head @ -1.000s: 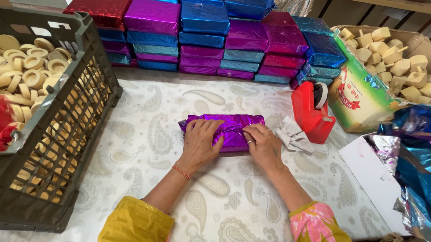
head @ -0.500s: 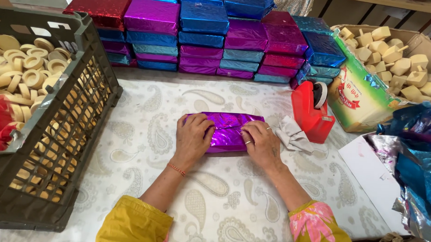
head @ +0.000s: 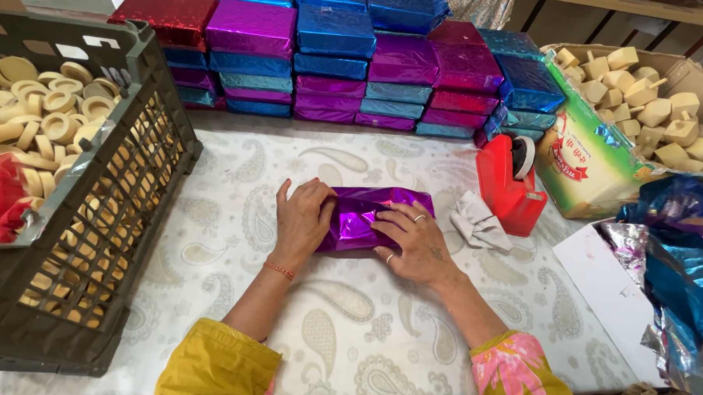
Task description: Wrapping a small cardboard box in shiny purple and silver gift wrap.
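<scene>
Shifted since half a second ago: left hand point(head: 302, 219) now cupped over the left end of the purple foil parcel point(head: 370, 218), fingers curled down around that end rather than lying flat on top; right hand point(head: 414, 240) slid a little toward the parcel's near edge

Far left of the left hand: dark plastic crate point(head: 125, 213) packed with pale round pieces, red wrapper tucked in its near corner

Between both hands, on the paisley tablecloth point(head: 347, 330): parcel lying flat, left end covered by the left palm, right hand spread and pressing flat on its top and front edge, fingers apart, nothing pinched

Beyond the hands: stacked wrapped blocks point(head: 333, 57) in red, purple and blue foil

Just right of the right hand: crumpled grey scrap point(head: 479, 224), then red tape dispenser point(head: 509, 183), both apart from the parcel

Further right: open carton point(head: 602, 152) of pale cut blocks, loose blue and purple foil sheets point(head: 684, 264)

Risks, as a judgement: thin foil likely to spring open or tear at the folded left end if pressure eases or fingers drag; dispenser out of immediate reach, so lifting the right hand could let the seam lift
</scene>
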